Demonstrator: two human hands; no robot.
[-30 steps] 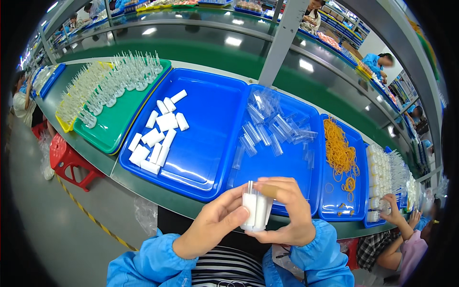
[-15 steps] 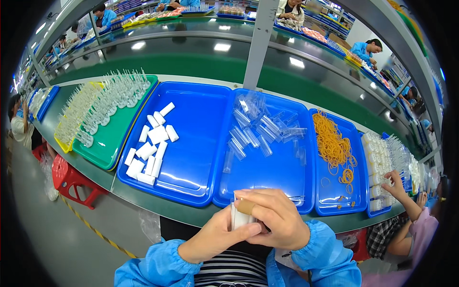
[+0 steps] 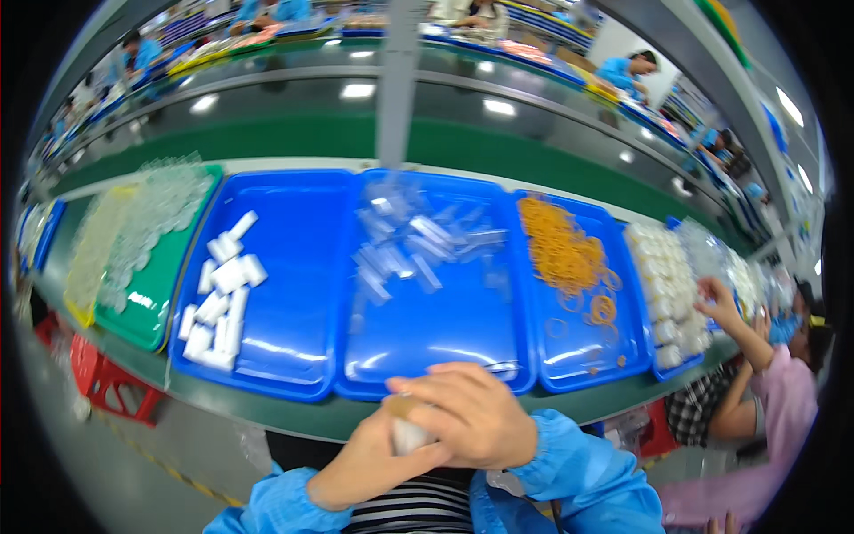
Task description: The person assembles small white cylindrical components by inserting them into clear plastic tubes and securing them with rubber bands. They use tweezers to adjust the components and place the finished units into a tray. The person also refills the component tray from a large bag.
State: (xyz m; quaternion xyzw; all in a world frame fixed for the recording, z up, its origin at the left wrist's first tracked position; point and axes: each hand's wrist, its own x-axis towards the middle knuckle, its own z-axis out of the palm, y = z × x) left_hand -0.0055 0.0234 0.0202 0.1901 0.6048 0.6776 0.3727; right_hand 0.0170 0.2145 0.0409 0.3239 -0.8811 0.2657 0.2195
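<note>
My left hand and my right hand are clasped together near my lap, below the table edge, around a small white bundle. A tan rubber band shows at the bundle's top under my right fingers. The picture is motion-blurred, so the bundle's detail is unclear. Ahead lie three blue trays: one with white bundles, a middle tray with clear plastic pieces, and one with orange rubber bands.
A green tray of clear parts sits at the far left beside a yellow tray. At the right, another person's hand reaches over white parts. A red stool stands under the table. Other workers sit beyond the green conveyor.
My hands have dropped lower and closed over the bundle, my right hand covering its top. My head turned left, shifting the trays rightward in view.
</note>
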